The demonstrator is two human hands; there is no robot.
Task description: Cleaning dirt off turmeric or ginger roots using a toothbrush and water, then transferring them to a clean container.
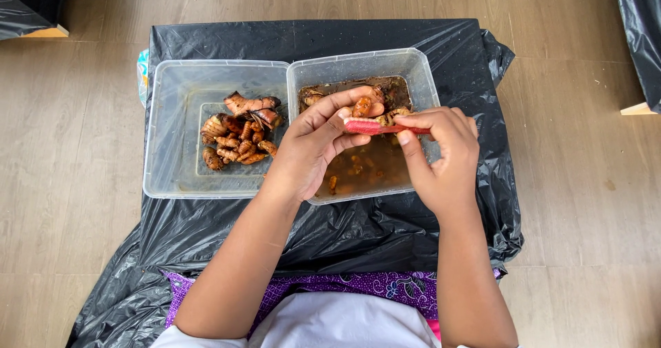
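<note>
Pinching a small orange piece (pixel 362 106), the left hand (pixel 313 145) meets the right hand (pixel 441 156) (grip closed round a red tool (pixel 368 127)).

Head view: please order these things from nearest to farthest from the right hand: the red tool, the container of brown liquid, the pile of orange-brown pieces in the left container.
1. The red tool: held in the right hand itself.
2. The container of brown liquid: directly under both hands.
3. The pile of orange-brown pieces: in the left container, beyond the left hand.

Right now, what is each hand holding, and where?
Left hand pinches a small orange root piece by its lower end; right hand grips a red tool by its right part.
</note>
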